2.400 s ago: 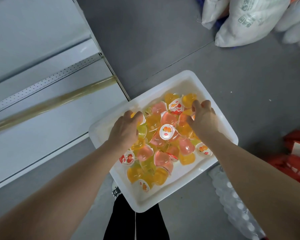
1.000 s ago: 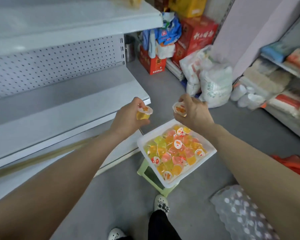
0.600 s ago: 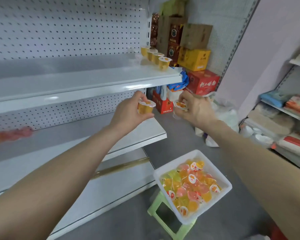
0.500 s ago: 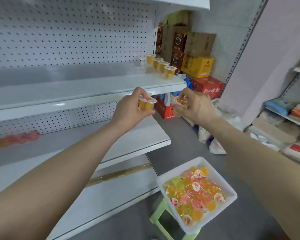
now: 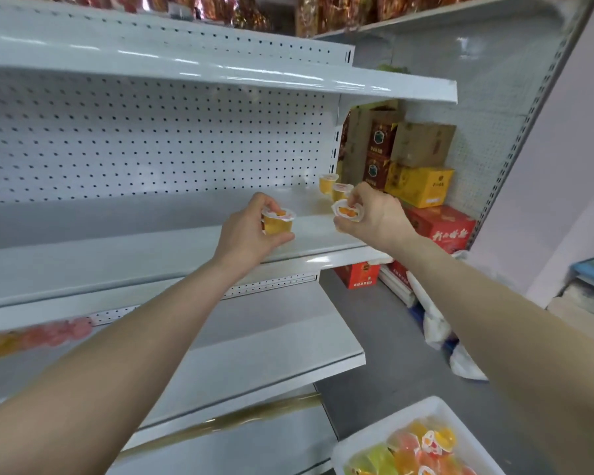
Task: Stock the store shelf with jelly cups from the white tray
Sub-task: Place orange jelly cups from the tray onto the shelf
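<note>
Tray: the white tray [image 5: 364,440] sits low at my right, only one corner in view, and it's heaped with tray cups [image 5: 412,454] in green, orange and pink, lying every which way, a few lid-up.
Shelf: the white shelf [image 5: 151,255] runs straight across in front of me, pegboard [image 5: 151,142] behind it.
Shelf cups: two orange shelf cups [image 5: 328,183] stand upright at the right end, near the back, one just in front of the other.
Left hand: my left hand [image 5: 251,231] is curled round the left cup [image 5: 277,222], thumb under the base, fingers behind. The cup is upright, orange, lid on top, over the front part of the shelf. I can't tell whether it touches the shelf.
Right hand: my right hand [image 5: 374,217] pinches the right cup [image 5: 347,211] in its fingertips, tilted so the lid faces me. It is just in front of the two standing cups and hides part of the nearer one.
Lower shelf: far left on the lower shelf [image 5: 271,323] is a blurred row of pink and orange cups.
Boxes: yellow, red and brown boxes [image 5: 419,186] are stacked past the shelf's right end.
</note>
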A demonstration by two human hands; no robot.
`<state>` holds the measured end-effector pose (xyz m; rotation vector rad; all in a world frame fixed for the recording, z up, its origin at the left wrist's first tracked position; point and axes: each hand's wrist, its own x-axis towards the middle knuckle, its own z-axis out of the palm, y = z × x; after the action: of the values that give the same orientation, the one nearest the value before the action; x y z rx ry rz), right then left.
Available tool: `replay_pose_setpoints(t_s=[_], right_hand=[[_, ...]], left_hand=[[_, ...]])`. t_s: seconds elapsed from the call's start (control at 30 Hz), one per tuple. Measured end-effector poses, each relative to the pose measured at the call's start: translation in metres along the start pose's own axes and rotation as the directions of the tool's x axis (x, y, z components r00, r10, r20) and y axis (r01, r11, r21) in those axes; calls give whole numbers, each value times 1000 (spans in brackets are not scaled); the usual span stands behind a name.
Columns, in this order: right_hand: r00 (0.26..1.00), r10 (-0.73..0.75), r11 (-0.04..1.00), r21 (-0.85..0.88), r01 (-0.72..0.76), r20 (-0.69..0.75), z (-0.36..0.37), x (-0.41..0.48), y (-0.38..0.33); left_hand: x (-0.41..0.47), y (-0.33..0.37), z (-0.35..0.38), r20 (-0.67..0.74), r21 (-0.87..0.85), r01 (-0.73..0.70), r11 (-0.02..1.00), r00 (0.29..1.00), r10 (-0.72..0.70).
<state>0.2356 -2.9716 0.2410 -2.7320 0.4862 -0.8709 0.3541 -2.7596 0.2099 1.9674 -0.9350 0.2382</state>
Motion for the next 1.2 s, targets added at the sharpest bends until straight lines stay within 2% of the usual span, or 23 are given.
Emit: replay_pose_setpoints(t_s=[0.17, 0.4, 0.6, 0.83, 1.07, 1.2], right_hand=[[996, -25, 996, -80, 31, 86, 12, 60, 8], [989, -101, 972, -201, 121, 109, 47, 122, 25], [979, -56, 947, -301, 115, 197, 68, 162, 33], [945, -50, 934, -320, 159, 324, 104, 201, 43], [941, -27, 928, -341, 149, 338, 127, 218, 51], [932, -41, 942, -296, 156, 360, 117, 217, 52]], left_hand=[[46, -10, 13, 3, 23, 26, 999, 1000, -26], [84, -23, 29, -19, 83, 74, 994, 997, -73], [100, -39, 40, -27, 133, 117, 984, 993, -115], [114, -51, 49, -29, 110, 194, 975, 981, -192], [124, -58, 53, 8, 102, 199, 975, 980, -201], [131, -58, 63, 13, 104, 206, 973, 978, -208]])
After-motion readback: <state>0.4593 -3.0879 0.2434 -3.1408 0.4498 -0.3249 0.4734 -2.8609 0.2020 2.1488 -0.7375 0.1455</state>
